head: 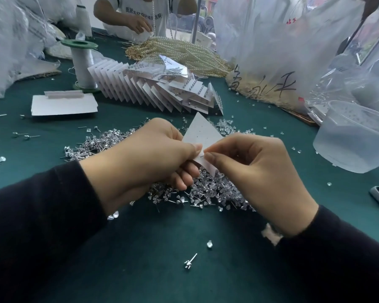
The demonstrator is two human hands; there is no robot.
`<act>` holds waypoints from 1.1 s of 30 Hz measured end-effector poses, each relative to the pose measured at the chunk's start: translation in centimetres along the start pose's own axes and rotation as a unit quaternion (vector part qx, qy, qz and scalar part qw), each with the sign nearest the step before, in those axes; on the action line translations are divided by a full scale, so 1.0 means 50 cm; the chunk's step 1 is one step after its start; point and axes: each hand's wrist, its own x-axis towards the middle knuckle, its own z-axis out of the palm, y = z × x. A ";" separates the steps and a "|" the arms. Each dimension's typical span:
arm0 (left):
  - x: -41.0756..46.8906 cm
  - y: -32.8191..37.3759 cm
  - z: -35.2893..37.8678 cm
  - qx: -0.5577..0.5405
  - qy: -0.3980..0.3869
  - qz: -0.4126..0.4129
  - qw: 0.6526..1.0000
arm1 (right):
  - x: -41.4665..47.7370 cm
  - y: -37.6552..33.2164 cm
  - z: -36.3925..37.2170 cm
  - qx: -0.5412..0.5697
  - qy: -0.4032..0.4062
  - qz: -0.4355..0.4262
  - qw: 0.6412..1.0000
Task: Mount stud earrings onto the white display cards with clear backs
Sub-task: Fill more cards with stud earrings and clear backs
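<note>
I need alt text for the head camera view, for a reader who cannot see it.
The left hand grips a white display card above a pile of stud earrings on a green table, and the right hand pinches its lower edge. Finished cards lie fanned behind.

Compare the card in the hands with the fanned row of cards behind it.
The held card is single, lifted off the table between the left hand and right hand; the row of cards lies fanned on the table. The held card's upper face looks bare; several in the row carry studs. Both are white.
</note>
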 end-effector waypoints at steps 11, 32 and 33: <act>0.000 0.003 -0.007 0.003 -0.024 0.017 1.000 | -0.007 -0.007 0.005 -0.055 0.026 -0.041 0.997; 0.000 -0.001 -0.006 0.105 -0.013 0.055 0.993 | -0.011 -0.017 0.008 -0.170 0.008 -0.107 0.980; -0.001 -0.002 -0.006 0.100 -0.013 0.054 0.993 | -0.011 -0.017 0.009 -0.173 0.013 -0.108 0.979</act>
